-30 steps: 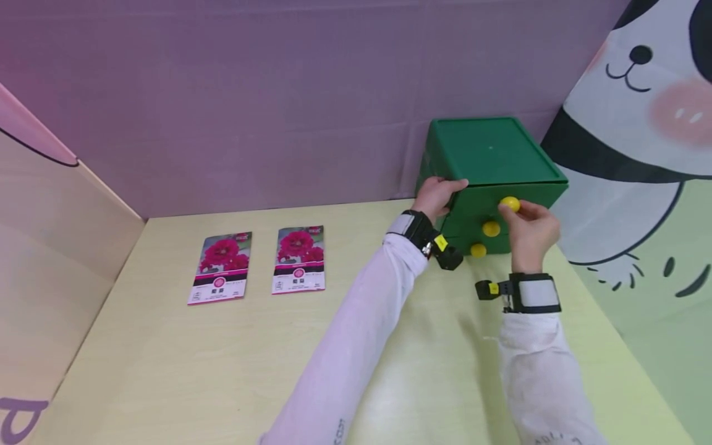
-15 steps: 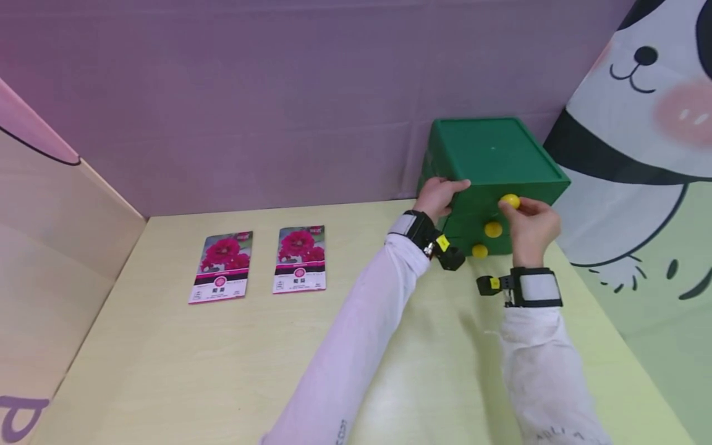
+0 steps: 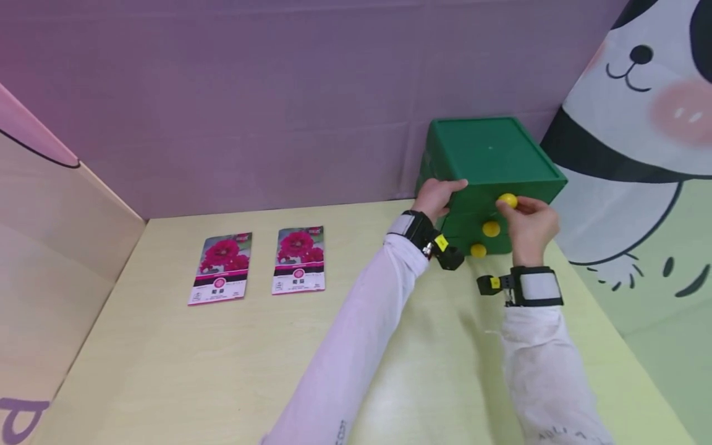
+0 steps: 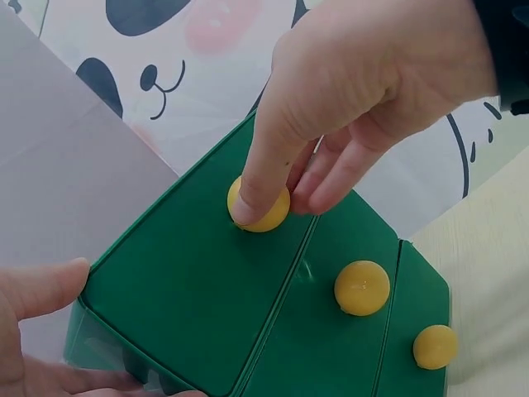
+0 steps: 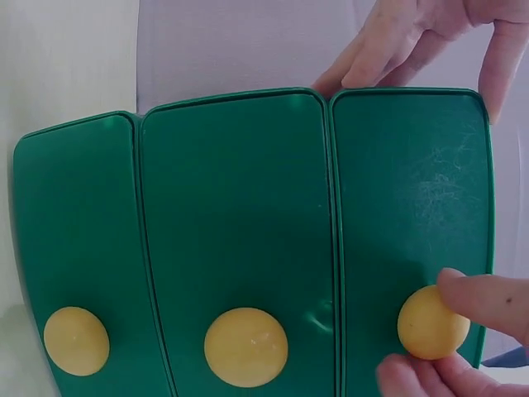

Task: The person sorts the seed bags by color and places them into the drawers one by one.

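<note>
Right grip pinches the top knob; left grip clutches the box. I fear fingers slipping off that round knob, or the box sliding.

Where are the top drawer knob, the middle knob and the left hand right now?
top knob [image 5: 430,322], right wrist view, its yellow face.
middle knob [image 5: 245,346], right wrist view, centre.
left hand [image 3: 439,193], head view, knuckles.
</note>
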